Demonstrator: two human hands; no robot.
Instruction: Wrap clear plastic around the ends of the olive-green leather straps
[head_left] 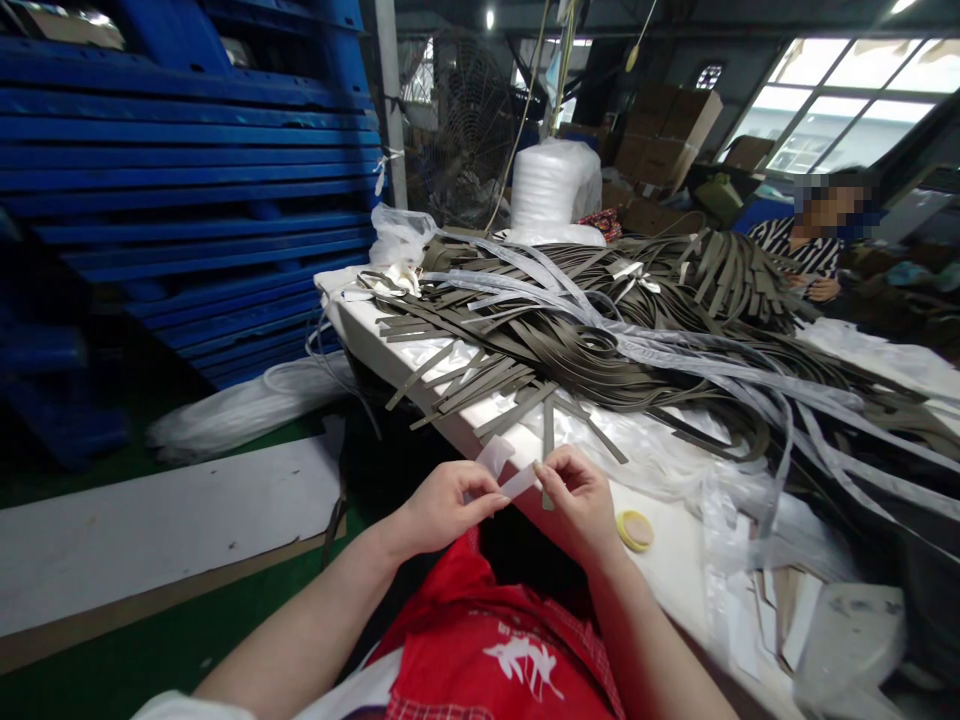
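A short translucent white strip (520,482) stretches between my two hands in front of the table edge. My left hand (448,505) is closed in a pinch on its left end, and a loose pale flap sticks up above those fingers. With thumb and fingertips, my right hand (581,500) grips the other end. Just beyond my hands, several flat olive-grey straps (555,345) lie in a long tangled bundle, their cut ends hanging toward me. Close to my right wrist sits a small round yellow-rimmed roll or lid (634,531); I cannot tell which.
The white table (671,560) runs diagonally before me, with clear plastic strips (675,350) across the straps. Stacked blue pallets (187,170) stand left, above a white board (172,530) on the floor. Across the table is a person in a striped top (765,240).
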